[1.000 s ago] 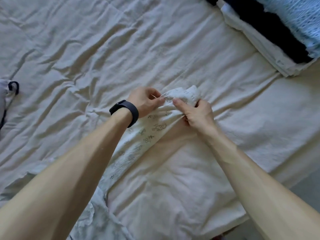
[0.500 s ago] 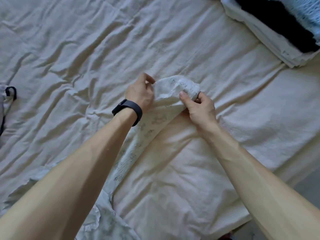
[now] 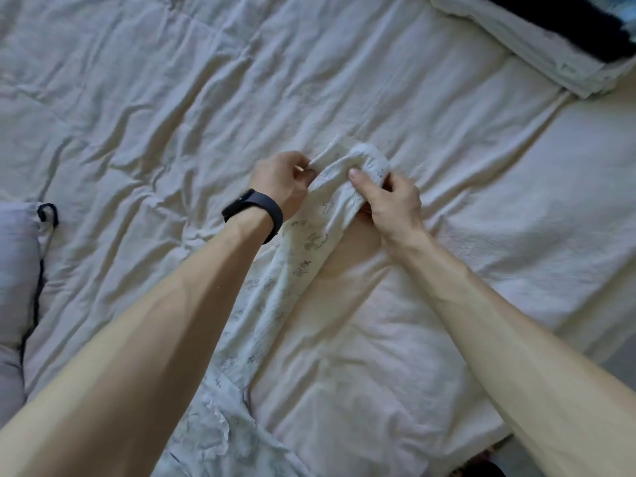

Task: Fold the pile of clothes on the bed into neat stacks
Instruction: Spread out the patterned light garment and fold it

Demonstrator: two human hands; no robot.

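Thin printed garment, prob light, limp & floppy, lies stretched across bed w/ far end pinched by left grip & right grip; best held at 2 end corners.

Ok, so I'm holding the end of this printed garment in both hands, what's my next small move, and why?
Probably draw the bunched end out straight and lay it flat on the bed. Your left hand and right hand both pinch the printed garment at its tip, which looks rolled over on itself; the rest trails toward you, unfolded.
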